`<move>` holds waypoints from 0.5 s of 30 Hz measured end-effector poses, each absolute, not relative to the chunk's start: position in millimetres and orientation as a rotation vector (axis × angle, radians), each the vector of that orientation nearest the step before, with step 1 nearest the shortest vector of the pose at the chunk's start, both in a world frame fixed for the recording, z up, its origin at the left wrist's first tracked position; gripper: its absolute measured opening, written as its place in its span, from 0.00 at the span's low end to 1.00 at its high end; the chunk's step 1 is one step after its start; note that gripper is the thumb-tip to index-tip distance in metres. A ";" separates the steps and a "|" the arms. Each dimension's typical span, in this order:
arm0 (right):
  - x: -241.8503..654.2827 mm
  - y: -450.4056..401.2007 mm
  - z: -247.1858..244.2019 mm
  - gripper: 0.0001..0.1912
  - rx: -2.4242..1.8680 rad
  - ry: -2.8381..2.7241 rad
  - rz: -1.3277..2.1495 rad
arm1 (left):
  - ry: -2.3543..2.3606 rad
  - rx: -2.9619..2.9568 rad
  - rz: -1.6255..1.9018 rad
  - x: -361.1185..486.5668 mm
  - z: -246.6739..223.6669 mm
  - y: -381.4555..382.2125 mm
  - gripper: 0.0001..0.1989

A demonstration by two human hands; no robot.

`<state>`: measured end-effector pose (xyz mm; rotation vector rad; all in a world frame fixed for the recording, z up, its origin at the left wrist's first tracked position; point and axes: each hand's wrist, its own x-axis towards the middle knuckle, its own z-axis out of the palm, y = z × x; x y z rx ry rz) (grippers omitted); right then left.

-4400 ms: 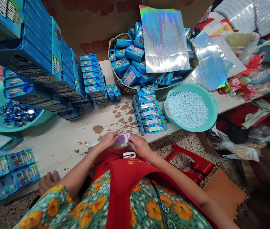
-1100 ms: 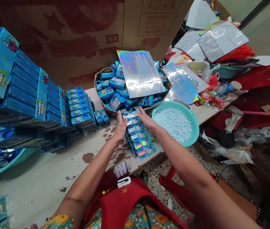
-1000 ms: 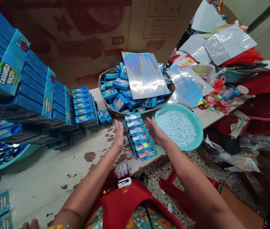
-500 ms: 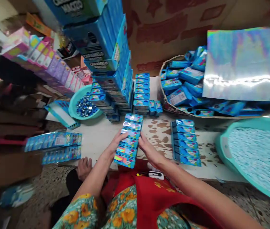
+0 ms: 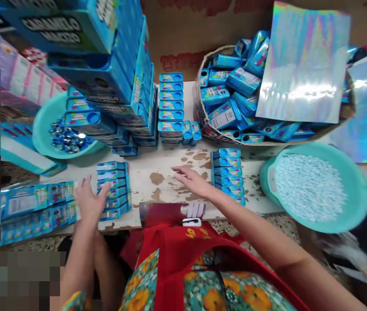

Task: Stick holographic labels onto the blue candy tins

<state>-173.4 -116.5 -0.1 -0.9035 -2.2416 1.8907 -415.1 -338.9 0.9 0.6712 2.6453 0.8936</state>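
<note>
- Head view, left hand [image 5: 89,201]: positioned at the left side of the left row of blue candy boxes [image 5: 123,188]. Thumb spread wide from the fingers and overlapping the row in view; contact cannot be determined.
- Head view, left row: located on the white table [image 5: 144,183], to the right of the left fingers and well apart from the right fingers. Clear-wrapped blue packs [image 5: 37,201] lie to the left of the hand.
- Head view, right hand [image 5: 191,179]: fingers extended, nothing gripped, between the left row and the right row of blue candy boxes [image 5: 228,172]. The right forearm crosses in front of the right row's near end.
- Head view, change from 0.5 s earlier: the row then held between both hands is now at the left; the right hand has separated from it. The right row remains on the table.
</note>
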 end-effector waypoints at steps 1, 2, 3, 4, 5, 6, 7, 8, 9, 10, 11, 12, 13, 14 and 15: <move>-152.3 -119.6 3.9 0.20 -0.968 -2.232 1.826 | 2.659 0.901 0.839 -397.6 4.6 -327.8 0.28; -133.9 -126.2 6.1 0.17 -1.026 -2.226 1.752 | 2.549 1.136 0.768 -376.0 6.2 -315.9 0.27; -118.6 -135.1 6.2 0.16 -1.069 -2.229 1.671 | 2.325 1.322 0.677 -352.1 5.5 -303.9 0.23; -106.5 -145.5 4.4 0.14 -1.099 -2.244 1.585 | 2.062 1.443 0.541 -328.0 2.5 -292.8 0.19; -97.6 -156.1 1.1 0.14 -1.120 -2.272 1.496 | 1.881 1.484 0.413 -305.9 -2.5 -283.1 0.13; -91.3 -166.2 -3.4 0.13 -1.131 -2.311 1.408 | 1.784 1.468 0.311 -287.7 -9.0 -275.1 0.11; -87.3 -175.0 -8.5 0.13 -1.133 -2.361 1.327 | 1.736 1.437 0.232 -274.6 -16.4 -268.8 0.12; -85.1 -182.2 -13.9 0.14 -1.129 -2.417 1.258 | 1.724 1.402 0.176 -266.8 -24.0 -264.2 0.14; -84.2 -187.7 -19.2 0.15 -1.118 -2.479 1.203 | 1.726 1.378 0.143 -263.7 -31.0 -260.8 0.15; -84.0 -191.4 -24.1 0.16 -1.099 -2.544 1.166 | 1.726 1.371 0.124 -264.3 -37.0 -258.2 0.16; -84.1 -193.8 -28.2 0.18 -1.070 -2.608 1.143 | 1.717 1.379 0.116 -267.0 -41.6 -256.1 0.16; -84.1 -195.2 -31.5 0.19 -1.036 -2.668 1.128 | 1.704 1.391 0.117 -270.5 -44.8 -254.2 0.16; -83.6 -195.9 -34.0 0.20 -1.001 -2.722 1.114 | 1.692 1.399 0.122 -273.7 -46.7 -252.5 0.16; -82.7 -196.3 -35.6 0.21 -0.965 -2.769 1.102 | 1.688 1.399 0.129 -276.0 -47.7 -250.9 0.17; -81.2 -196.7 -36.6 0.22 -0.929 -2.812 1.093 | 1.693 1.389 0.132 -277.1 -48.2 -249.4 0.16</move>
